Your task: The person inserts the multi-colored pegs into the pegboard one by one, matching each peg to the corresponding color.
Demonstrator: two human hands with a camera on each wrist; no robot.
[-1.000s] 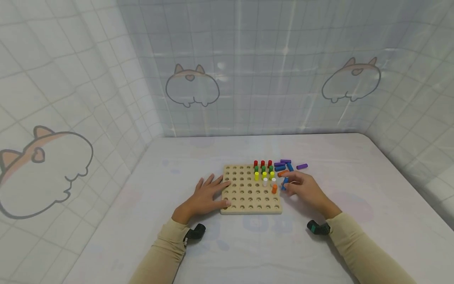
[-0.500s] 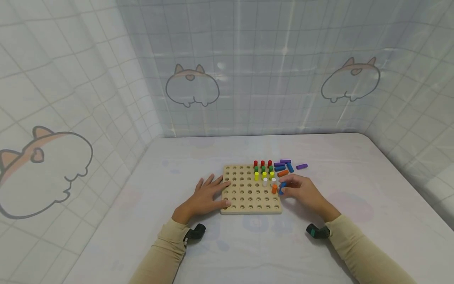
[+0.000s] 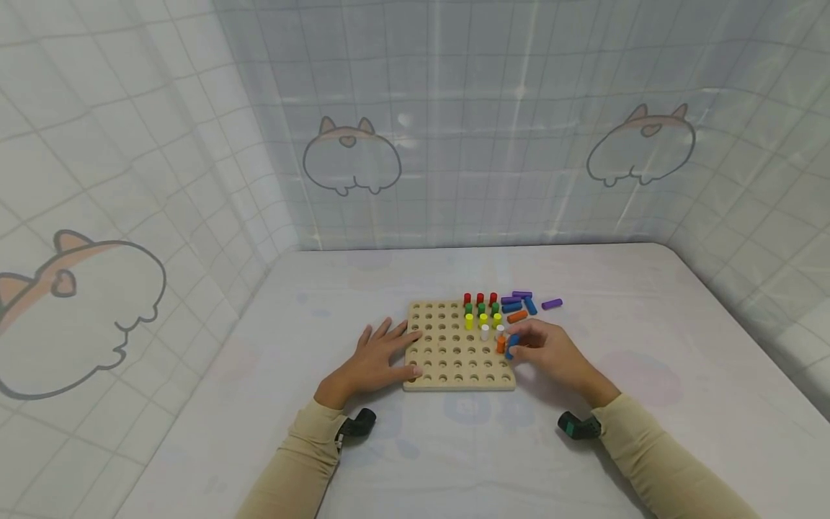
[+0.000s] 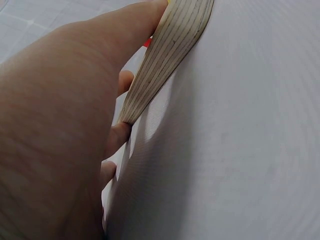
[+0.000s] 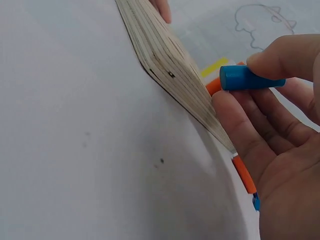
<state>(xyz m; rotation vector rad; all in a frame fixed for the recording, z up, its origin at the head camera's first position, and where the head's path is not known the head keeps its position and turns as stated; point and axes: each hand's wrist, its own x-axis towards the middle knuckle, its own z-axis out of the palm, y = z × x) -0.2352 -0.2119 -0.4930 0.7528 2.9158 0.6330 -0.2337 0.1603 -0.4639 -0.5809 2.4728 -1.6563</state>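
Observation:
My right hand pinches a blue peg between thumb and fingertips, over the right edge of the wooden pegboard. Beside that peg an orange peg stands in the board. Behind it stand white pegs, yellow pegs, green pegs and red pegs. Spread fingers of my left hand rest on the board's left edge, the thumb on its near left corner. In the left wrist view the board's layered side shows beside the hand.
Right of the board's far corner lie loose pegs: an orange peg, blue pegs and purple pegs. A white cloth covers the table. Tiled-pattern curtains enclose the back and sides.
My right hand has moved slightly left and nearer with the blue peg, from beside the board to over its right edge. The left hand has stayed in place.

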